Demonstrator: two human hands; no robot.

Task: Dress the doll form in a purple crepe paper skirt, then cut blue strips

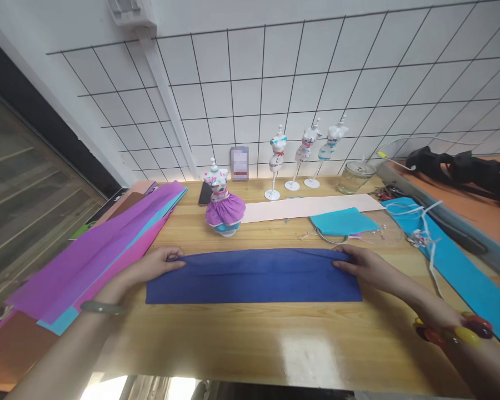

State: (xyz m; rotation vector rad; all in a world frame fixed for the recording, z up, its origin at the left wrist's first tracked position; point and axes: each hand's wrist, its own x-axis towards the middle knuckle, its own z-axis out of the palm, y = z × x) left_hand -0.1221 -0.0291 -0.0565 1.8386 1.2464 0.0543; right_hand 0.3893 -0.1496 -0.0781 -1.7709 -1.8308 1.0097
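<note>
Glass jar (355, 178), upper right of frame; contents unclear. Blue cloth (254, 283) stretched at center, left hand (161, 263) pinching its upper left edge, right hand (356, 262) pinching upper right. Wooden tabletop (233, 339) extends below cloth to bottom of frame. Purple-skirted dress form (225, 210) stands just above cloth; fabric stack (104, 247) at left, turquoise strip (466, 275) at right.
</note>
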